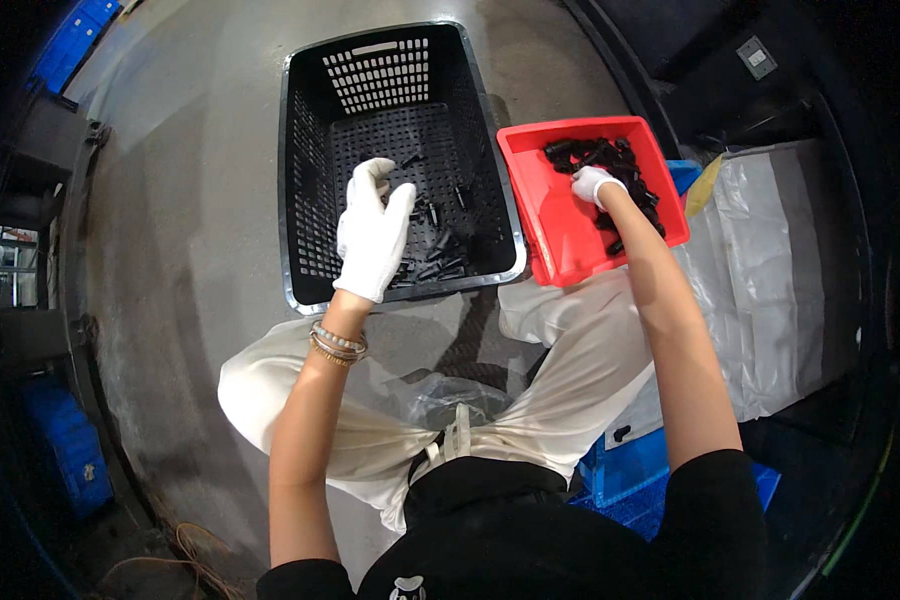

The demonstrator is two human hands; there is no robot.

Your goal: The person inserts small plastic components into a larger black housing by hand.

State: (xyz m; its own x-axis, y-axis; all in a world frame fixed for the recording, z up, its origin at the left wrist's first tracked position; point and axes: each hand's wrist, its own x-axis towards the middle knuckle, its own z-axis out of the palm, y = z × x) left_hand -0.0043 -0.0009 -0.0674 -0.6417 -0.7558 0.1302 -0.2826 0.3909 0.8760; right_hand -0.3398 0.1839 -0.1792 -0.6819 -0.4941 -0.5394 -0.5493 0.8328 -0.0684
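My left hand (pixel 372 235), in a white glove, is held over the black plastic crate (pixel 518 262). Its thumb and curled fingers stand apart, and nothing shows between them. Several small black parts (pixel 444 262) lie on the crate's perforated floor, mostly at the near end. To the right, my right hand (pixel 596 184), also gloved in white, reaches into a red tray (pixel 545 225). Its fingers are bent together against a heap of black parts (pixel 638 188); what they hold, if anything, is hidden.
The red tray stands close against the crate's right side. Grey-white sheeting (pixel 770 270) covers something at the right. Blue plastic (pixel 625 470) shows beside my right leg, and clear plastic film (pixel 455 398) lies between my legs. An orange cable (pixel 195 560) runs along the floor at lower left.
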